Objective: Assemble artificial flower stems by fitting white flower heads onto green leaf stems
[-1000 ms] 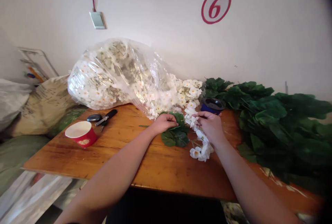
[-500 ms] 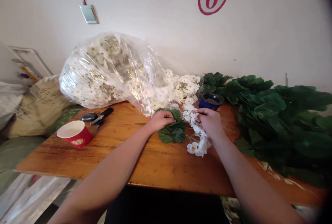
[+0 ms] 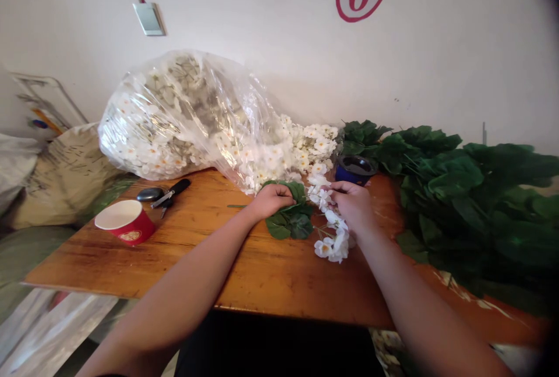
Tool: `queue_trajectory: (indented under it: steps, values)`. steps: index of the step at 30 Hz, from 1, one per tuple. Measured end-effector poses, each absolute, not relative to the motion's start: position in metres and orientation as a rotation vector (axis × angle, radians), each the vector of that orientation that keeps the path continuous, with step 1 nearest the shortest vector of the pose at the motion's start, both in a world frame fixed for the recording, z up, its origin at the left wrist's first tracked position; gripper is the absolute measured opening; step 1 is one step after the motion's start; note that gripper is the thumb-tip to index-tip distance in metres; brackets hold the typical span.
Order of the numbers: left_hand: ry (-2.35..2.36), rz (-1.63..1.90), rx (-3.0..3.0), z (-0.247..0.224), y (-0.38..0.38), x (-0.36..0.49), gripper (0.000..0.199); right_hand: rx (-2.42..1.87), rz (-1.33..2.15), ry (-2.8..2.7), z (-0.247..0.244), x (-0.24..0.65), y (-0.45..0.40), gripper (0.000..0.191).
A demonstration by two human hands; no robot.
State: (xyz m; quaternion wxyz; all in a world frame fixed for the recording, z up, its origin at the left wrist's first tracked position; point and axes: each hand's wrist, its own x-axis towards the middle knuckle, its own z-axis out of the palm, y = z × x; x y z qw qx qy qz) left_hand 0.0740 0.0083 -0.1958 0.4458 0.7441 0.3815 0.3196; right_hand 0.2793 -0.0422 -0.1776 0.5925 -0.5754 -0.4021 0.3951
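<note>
Over a small bunch of green leaves (image 3: 289,224), my left hand (image 3: 273,199) is closed, its fingers pinching the leaves at their centre. The green stem (image 3: 236,206) sticks out to the left on the wooden table (image 3: 262,278). Just right of it, my right hand (image 3: 351,205) is closed on a spray of white flowers (image 3: 332,246), whose blossoms hang toward the table beside the leaves. A dark blue cup (image 3: 354,170) stands just behind my right hand.
A clear plastic bag (image 3: 179,115) full of white flowers lies at the back left. A red paper cup (image 3: 125,223) and keys (image 3: 171,195) are on the left. Piled green leaves (image 3: 471,202) cover the right side.
The view has tilted very slightly. Both hands keep nearly the same place and hold the same leaves and flowers.
</note>
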Motion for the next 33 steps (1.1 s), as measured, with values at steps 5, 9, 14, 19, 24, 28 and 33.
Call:
queue_trajectory:
  steps: [5, 9, 14, 19, 24, 28, 33]
  values:
    - [0.946, 0.799, 1.850, -0.195, 0.008, 0.075, 0.025, -1.335, 0.961, -1.037, -0.178, 0.282, -0.042, 0.028]
    - [0.929, 0.800, 1.818, -0.196, 0.009, 0.075, 0.025, -1.279, 0.973, -1.358, -0.177, 0.293, -0.041, 0.038]
    - [0.897, 0.785, 1.785, -0.197, 0.011, 0.074, 0.023, -1.421, 0.762, -1.700, -0.178, 0.302, -0.037, 0.045]
    - [0.864, 0.770, 1.825, -0.197, 0.013, 0.072, 0.023, -1.436, 0.562, -1.863, -0.183, 0.299, -0.032, 0.026]
    - [0.888, 0.750, 1.838, -0.199, 0.013, 0.073, 0.025, -1.403, 0.575, -1.890, -0.188, 0.295, -0.031, 0.010]
    - [0.881, 0.739, 1.837, -0.202, 0.014, 0.073, 0.026, -1.344, 0.630, -1.823, -0.190, 0.289, -0.034, 0.022]
    - [0.905, 0.754, 1.843, -0.204, 0.014, 0.074, 0.022, -1.360, 0.654, -1.690, -0.194, 0.279, -0.037, 0.032]
